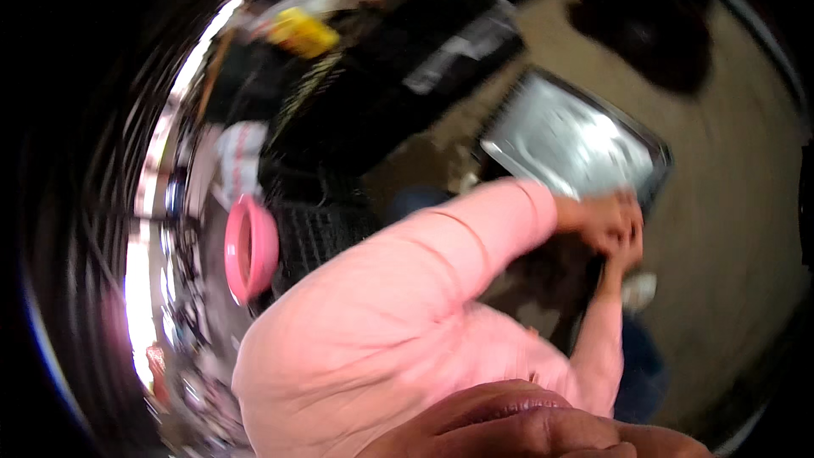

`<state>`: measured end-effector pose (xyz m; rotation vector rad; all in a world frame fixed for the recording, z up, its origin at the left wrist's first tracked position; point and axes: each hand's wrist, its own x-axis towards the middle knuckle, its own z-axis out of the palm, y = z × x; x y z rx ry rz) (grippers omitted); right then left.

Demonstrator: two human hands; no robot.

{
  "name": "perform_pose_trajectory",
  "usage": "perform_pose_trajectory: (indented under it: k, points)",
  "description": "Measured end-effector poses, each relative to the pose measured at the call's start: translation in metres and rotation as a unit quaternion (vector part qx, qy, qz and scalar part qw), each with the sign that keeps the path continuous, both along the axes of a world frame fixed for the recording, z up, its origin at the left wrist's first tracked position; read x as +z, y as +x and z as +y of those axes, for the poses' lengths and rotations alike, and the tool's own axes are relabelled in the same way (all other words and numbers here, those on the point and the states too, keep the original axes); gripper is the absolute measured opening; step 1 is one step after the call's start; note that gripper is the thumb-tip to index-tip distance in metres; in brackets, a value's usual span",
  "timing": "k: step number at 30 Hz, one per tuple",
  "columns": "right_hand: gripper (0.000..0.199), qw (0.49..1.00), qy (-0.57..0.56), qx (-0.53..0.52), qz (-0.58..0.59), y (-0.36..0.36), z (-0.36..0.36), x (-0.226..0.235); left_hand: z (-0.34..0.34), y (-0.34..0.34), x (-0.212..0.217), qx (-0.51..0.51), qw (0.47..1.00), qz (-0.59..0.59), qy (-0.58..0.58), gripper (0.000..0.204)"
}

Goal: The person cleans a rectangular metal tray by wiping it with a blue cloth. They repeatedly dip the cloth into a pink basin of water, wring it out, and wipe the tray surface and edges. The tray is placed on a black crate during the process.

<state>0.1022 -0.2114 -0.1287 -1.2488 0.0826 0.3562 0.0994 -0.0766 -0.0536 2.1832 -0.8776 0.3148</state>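
My left hand [591, 219] and my right hand [626, 244] meet at the near corner of a shallow rectangular tray [663, 157] with a dark rim. Both are blurred, with their fingers looking curled in against each other. Whatever lies between them, if anything, is hidden. Inside the tray is a bright, glossy silver surface [572, 140]; I cannot tell whether it is water, film or bare metal. Pink sleeves cover both my arms.
Black crates [373, 93] stand left of the tray, with a yellow packet [303, 32] near their far end. A pink basin [253, 250] sits at the left beside another dark crate [326, 233]. A dark round shape [649, 30] rests on the brown floor [729, 195] beyond the tray.
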Motion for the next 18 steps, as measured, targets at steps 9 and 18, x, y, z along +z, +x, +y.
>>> perform_pose_trajectory:
  k: [9,18]
  points:
    - [0.027,0.96,0.001,-0.248,0.132,0.036,-0.028,-0.028,-0.005,0.0,0.014,0.03,0.982,0.053,0.181,0.008]
    - [0.027,0.967,-0.058,-0.229,0.095,0.051,-0.011,-0.018,-0.005,0.001,0.012,0.028,0.981,0.061,0.18,0.012]
